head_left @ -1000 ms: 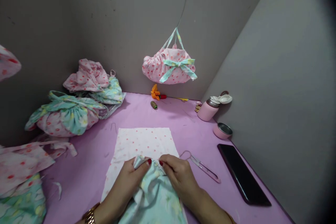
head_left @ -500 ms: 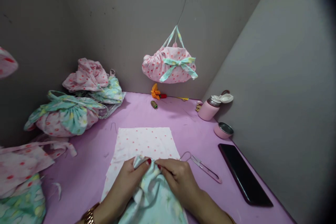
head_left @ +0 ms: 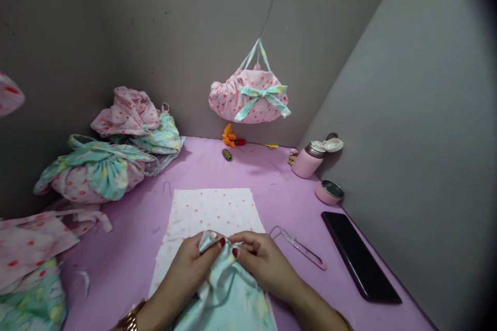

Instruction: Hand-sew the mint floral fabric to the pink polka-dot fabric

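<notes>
A mint-green fabric with pale yellow and white patches (head_left: 229, 300) hangs bunched toward me from both hands. My left hand (head_left: 198, 258) pinches its gathered top edge between thumb and fingers. Close beside it, my right hand (head_left: 260, 258) grips the same edge, its thumb lying on the folds. Whether a needle or thread sits between the fingertips is too small to tell. Under the hands lies a white cloth with red dots (head_left: 213, 212), flat on the purple tabletop (head_left: 143, 248).
Thread snips (head_left: 303, 251) and a black phone (head_left: 361, 256) lie to the right, with a pink flask (head_left: 306, 163) and its cup (head_left: 329, 194) behind. Sewn fabric bags (head_left: 97, 170) pile up at left. A dotted pouch (head_left: 256, 98) hangs above a thread spool (head_left: 227, 154).
My right hand's fingers have shifted slightly, and its thumb has turned over the fabric edge. My left hand keeps its pinch. The whole view has drifted a little.
</notes>
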{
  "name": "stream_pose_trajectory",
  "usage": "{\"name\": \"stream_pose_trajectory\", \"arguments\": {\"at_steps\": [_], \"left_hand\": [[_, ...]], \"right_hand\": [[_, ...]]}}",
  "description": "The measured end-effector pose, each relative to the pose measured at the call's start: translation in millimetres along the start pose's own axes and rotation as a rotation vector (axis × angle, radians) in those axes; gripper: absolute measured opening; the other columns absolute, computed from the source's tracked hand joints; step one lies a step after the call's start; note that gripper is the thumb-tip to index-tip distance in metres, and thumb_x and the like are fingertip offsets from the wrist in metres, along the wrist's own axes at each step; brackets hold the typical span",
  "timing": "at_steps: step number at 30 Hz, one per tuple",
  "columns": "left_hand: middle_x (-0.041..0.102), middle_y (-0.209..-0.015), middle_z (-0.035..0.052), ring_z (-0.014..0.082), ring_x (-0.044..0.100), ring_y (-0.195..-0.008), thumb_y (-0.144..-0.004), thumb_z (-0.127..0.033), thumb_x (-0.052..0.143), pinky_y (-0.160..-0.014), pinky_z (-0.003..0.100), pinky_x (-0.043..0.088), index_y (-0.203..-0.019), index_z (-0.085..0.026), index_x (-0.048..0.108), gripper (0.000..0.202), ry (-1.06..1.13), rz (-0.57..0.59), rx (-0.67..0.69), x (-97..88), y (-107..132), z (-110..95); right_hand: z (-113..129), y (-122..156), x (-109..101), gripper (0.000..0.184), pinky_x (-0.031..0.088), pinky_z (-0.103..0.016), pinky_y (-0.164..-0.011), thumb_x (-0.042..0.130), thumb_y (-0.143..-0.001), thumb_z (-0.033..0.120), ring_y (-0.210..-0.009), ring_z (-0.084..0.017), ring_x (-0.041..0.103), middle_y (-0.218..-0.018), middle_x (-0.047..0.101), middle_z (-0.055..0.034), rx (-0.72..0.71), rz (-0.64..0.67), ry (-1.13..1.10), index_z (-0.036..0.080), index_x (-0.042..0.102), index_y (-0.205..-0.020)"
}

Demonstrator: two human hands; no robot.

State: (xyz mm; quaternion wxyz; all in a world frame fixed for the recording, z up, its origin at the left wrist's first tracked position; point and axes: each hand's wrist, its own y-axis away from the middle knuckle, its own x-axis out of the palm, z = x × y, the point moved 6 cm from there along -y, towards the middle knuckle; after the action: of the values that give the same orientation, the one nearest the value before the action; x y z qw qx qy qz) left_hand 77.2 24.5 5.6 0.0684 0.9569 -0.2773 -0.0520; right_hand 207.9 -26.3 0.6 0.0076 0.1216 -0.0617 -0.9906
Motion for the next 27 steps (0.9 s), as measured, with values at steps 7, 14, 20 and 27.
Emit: {"name": "stream_pose_trajectory", "arguments": {"at_steps": [7, 14, 20, 27], "left_hand": [[0.065, -0.065, 0.0022, 0.0178, 0.055, -0.064, -0.078, -0.027, 0.056, -0.059, 0.023, 0.041, -0.069, -0.017, 0.065, 0.015, -0.136, -0.028, 0.054, -2.7, 0, 1], [0.062, -0.062, -0.0002, 0.0169, 0.053, -0.063, -0.077, -0.024, 0.057, -0.058, 0.022, 0.039, -0.067, -0.019, 0.064, 0.013, -0.205, -0.015, 0.103, -2.7, 0, -3], [0.06, -0.062, 0.0003, 0.0162, 0.052, -0.062, -0.079, -0.026, 0.055, -0.057, 0.021, 0.038, -0.068, -0.019, 0.064, 0.017, -0.178, 0.039, 0.117, 1.5, 1, -2], [0.053, -0.06, -0.001, 0.0144, 0.046, -0.059, -0.08, -0.027, 0.054, -0.054, 0.021, 0.035, -0.066, -0.017, 0.059, 0.018, -0.115, 0.024, 0.083, 0.6, -1, 5]], "right_hand": [[2, 0, -1, 0.018, 0.021, -0.018, -0.041, 0.057, -0.077, 0.029, -0.045, -0.007, 0.028, -0.05, 0.035, 0.0062, 0.039, -0.036, -0.036, 0.013, 0.066, -0.08], [10, 1, -1, 0.016, 0.02, -0.019, -0.043, 0.053, -0.078, 0.021, -0.044, -0.008, 0.027, -0.047, 0.033, 0.0073, -0.026, -0.068, 0.145, 0.016, 0.067, -0.083], [13, 2, -3, 0.016, 0.022, -0.02, -0.044, 0.052, -0.078, 0.022, -0.045, -0.008, 0.028, -0.049, 0.035, 0.0064, -0.063, -0.074, 0.169, 0.016, 0.067, -0.081], [8, 0, -4, 0.016, 0.019, -0.019, -0.043, 0.057, -0.076, 0.028, -0.045, -0.007, 0.027, -0.049, 0.033, 0.0069, 0.005, -0.048, 0.025, 0.014, 0.065, -0.077]]}}
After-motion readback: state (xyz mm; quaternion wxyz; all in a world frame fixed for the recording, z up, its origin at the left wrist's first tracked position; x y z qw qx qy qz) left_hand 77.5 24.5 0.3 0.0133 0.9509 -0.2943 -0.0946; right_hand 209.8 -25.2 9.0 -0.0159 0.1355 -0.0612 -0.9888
